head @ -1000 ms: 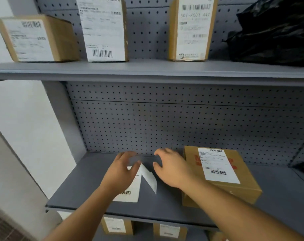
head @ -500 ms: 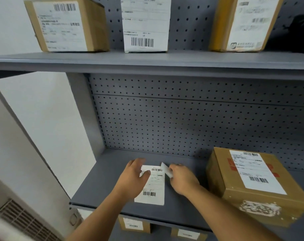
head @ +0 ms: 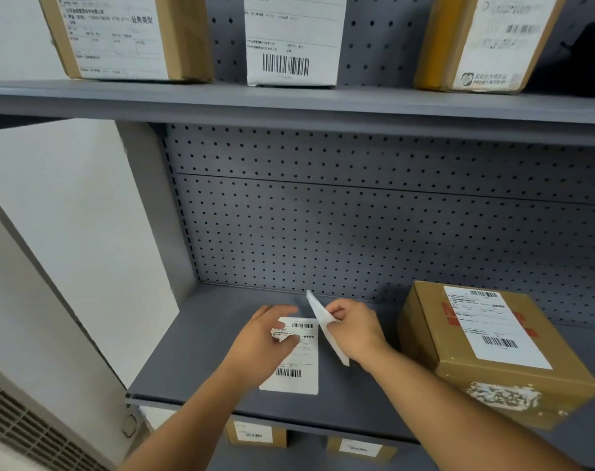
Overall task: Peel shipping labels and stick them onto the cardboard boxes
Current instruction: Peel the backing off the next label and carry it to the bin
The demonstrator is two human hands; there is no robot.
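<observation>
Left hand (head: 269,338) is pinning the flimsy shipping label (head: 294,360) flat while right hand (head: 352,329) is pinching the limp white sheet (head: 325,326) by its edge, likely curling.

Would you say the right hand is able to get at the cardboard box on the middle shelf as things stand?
Probably yes: the cardboard box sits just beside the right hand with bare shelf between, but that hand is pinching a white strip, so it isn't free.

A printed label (head: 298,360) is lying on the middle shelf (head: 204,334), left of a labelled box (head: 493,351). It is being pressed by the left hand (head: 265,338); a paper strip (head: 325,326) is being pinched just right of it by the right hand (head: 355,329). Three boxes are standing on the upper shelf (head: 289,100).
</observation>
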